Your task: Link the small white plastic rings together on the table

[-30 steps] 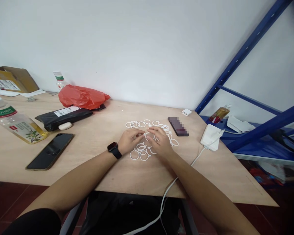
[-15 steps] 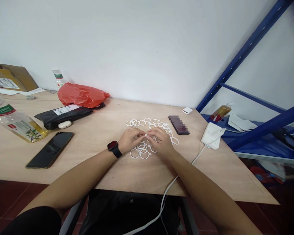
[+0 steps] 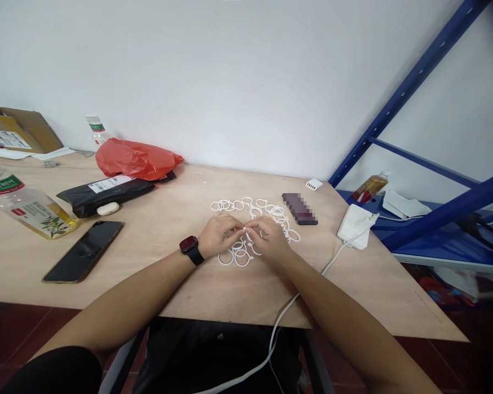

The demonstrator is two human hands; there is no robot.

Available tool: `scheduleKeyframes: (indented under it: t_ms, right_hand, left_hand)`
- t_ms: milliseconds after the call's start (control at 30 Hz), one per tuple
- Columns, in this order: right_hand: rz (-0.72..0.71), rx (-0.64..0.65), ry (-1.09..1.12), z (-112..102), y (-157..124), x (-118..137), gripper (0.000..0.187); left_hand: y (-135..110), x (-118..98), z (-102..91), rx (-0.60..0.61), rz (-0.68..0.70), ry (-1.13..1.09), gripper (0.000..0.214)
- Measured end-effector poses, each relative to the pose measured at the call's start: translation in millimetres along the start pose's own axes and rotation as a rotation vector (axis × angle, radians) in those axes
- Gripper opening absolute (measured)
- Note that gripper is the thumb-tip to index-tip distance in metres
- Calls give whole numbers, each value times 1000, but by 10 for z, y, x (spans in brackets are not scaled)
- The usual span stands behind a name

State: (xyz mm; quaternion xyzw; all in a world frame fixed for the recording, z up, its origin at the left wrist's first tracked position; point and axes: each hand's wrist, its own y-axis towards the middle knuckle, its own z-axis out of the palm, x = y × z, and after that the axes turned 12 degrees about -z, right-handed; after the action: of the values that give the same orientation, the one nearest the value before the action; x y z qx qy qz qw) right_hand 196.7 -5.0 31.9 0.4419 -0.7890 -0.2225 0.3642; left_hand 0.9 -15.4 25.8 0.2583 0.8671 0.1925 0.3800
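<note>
My left hand (image 3: 218, 236) and my right hand (image 3: 271, 236) meet fingertip to fingertip above the table. Between their pinched fingers is a small white piece that looks like part of a white plastic ring (image 3: 245, 229); most of it is hidden by the fingers. Around and beneath my hands lie several thin white rings with small tabs (image 3: 242, 258), many overlapping. More of these rings (image 3: 294, 236) lie to the right of my right hand and in an arc behind both hands. A black smartwatch (image 3: 191, 250) is on my left wrist.
On the left are a phone (image 3: 83, 251), a drink bottle (image 3: 36, 210), a black parcel (image 3: 107, 194), a white earbud case (image 3: 108, 209) and a red plastic bag (image 3: 139, 158). A dark pixelated phone (image 3: 299, 209), a white power strip (image 3: 356, 227) and its cable (image 3: 285, 310) are on the right.
Both hands stay together in nearly the same place, with only slight finger movement around the small white piece. The rings on the table look unchanged.
</note>
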Motion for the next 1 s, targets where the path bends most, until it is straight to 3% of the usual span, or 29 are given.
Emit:
scheduleKeyframes:
  t_ms: [467, 633, 800, 1000]
  right_hand:
    - [37, 28, -30, 42, -12, -25, 16]
    - [111, 51, -95, -5, -9, -189, 25]
    - [218, 234, -375, -26, -59, -432, 32]
    - [265, 373, -484, 2, -136, -518, 36]
  left_hand:
    - [6, 25, 22, 23, -109, -15, 21]
    - [27, 49, 27, 101, -165, -10, 18]
    - [23, 94, 55, 260, -148, 55, 17]
    - [23, 97, 70, 308, -56, 67, 16]
